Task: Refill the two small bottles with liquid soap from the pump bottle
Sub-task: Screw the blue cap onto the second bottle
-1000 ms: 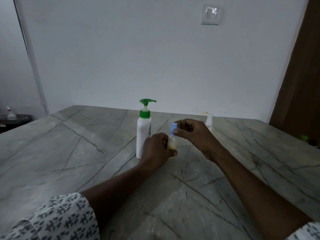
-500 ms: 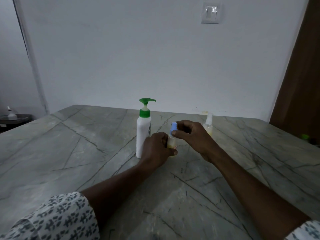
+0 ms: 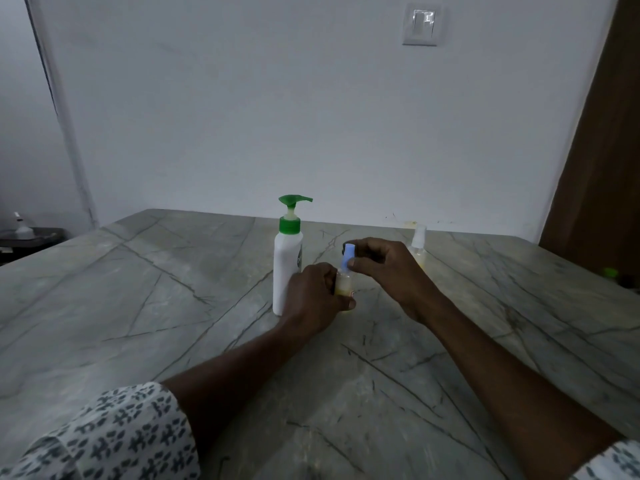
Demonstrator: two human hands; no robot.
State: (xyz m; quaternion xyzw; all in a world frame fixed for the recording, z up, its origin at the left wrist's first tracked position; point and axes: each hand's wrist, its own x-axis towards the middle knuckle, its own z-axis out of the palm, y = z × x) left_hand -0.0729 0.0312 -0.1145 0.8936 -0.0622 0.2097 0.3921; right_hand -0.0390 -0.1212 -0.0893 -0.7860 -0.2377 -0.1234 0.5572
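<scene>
1. Gripping the body of a small bottle (image 3: 343, 284), the left hand (image 3: 317, 299) wraps its fingers round the lower part, where yellowish liquid shows; the bottle stands upright on the table (image 3: 145, 306).
2. Above it, the right hand (image 3: 388, 271) pinches the blue cap (image 3: 348, 256) between thumb and fingertips, the cap sitting on the bottle's neck.
3. Just left of the left hand, and partly behind it, stands the white pump bottle (image 3: 287, 268) with its green pump head, nozzle pointing right.
4. Farther back on the right, behind the right hand, a second small bottle (image 3: 418, 245) with a pale spray top stands upright, partly hidden.
5. Patterned sleeves (image 3: 114, 438) show at the near edge.
6. The table is grey-green veined stone; a plain pale wall (image 3: 277, 116) with a switch plate (image 3: 420, 25) rises beyond, and a brown door (image 3: 602, 168) stands at the right.
</scene>
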